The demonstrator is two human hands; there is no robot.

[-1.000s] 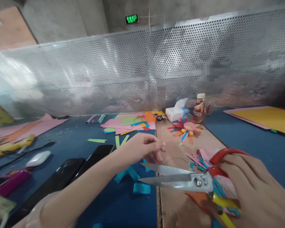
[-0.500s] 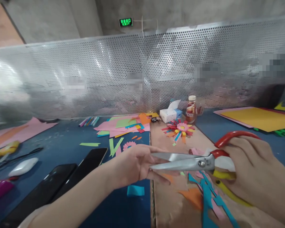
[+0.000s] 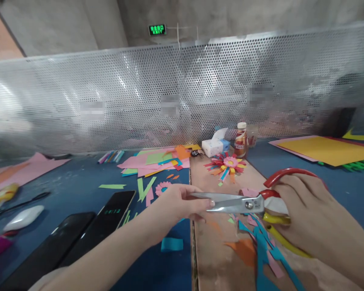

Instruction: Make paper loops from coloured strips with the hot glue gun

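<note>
My right hand [image 3: 309, 218] grips the red and yellow handles of a large pair of scissors [image 3: 239, 203], blades pointing left and nearly closed. My left hand [image 3: 182, 204] pinches the blade tips between thumb and fingers above the edge of a brown cardboard sheet [image 3: 227, 258]. Under the scissors lie blue, pink and orange paper cuttings [image 3: 257, 242]. A small blue strip [image 3: 172, 244] rests on the blue table below my left hand.
Two dark phones [image 3: 87, 230] lie at the left. Farther back are a paper flower [image 3: 227, 163], coloured paper scraps [image 3: 157, 159], a tissue box [image 3: 215, 145], a bottle [image 3: 240, 140] and markers [image 3: 109, 156]. Yellow sheets [image 3: 330, 148] lie at the right. A perforated metal screen [image 3: 182, 93] backs the table.
My left hand moved from open above the table onto the scissor blades and now pinches their tips. The blades have closed, and my right hand lifted the scissors off the cuttings.
</note>
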